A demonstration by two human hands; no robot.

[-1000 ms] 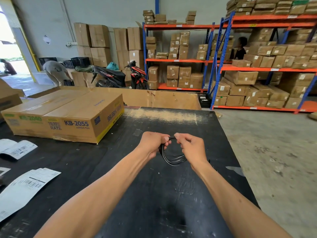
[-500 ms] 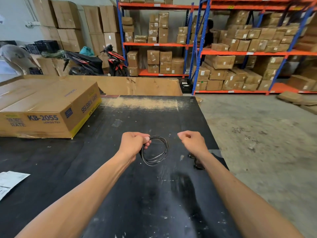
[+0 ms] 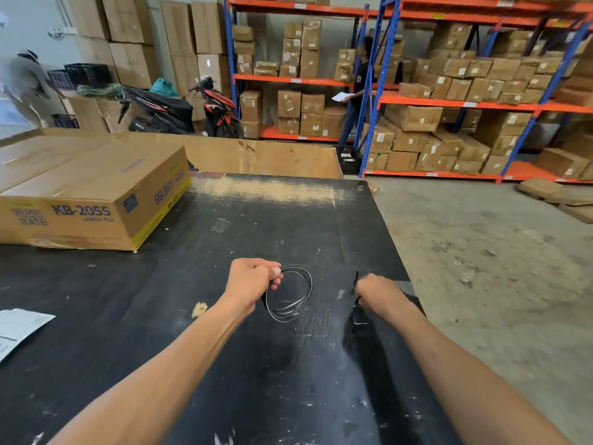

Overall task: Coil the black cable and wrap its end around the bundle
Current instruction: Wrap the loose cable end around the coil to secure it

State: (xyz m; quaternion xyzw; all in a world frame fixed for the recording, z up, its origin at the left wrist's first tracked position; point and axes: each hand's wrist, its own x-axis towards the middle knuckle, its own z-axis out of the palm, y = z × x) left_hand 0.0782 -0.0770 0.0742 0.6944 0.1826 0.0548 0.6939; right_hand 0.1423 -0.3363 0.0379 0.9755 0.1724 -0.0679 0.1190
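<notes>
Pinched at the top-left of its loops between the left hand (image 3: 253, 281)'s thumb and curled fingers (image 3: 275, 274), the black cable (image 3: 293, 295) hangs as a small round coil of several turns just above the dark surface (image 3: 224, 364). That left grip is pressed together on the gathered strands; the coil opens out to the right and downward from it, its ring roughly facing the camera.

From the coil outward, the relation that matters lies to the right. The right hand (image 3: 380, 295) sits apart from the coil, with bare surface between them, closed in a loose fist. A short black tip sticks up above its knuckles and a dark length runs down below it, so its grip looks to be closed on the cable's loose end (image 3: 356, 281), though the strand is hard to tell from the black surface. I cannot trace the stretch that joins this end to the coil.

Judged from this, the coiling is largely done and the free end runs rightward from the bundle, roughly across the view. The right hand is the nearer one to that end, so the next move probably asks it to carry the end back left to the bundle and pass it around the strands where the left grip holds them. If the left pinch slackens meanwhile, the turns could spring apart.

A cardboard box (image 3: 93, 200) lies far left on the surface, well clear of both hands.
</notes>
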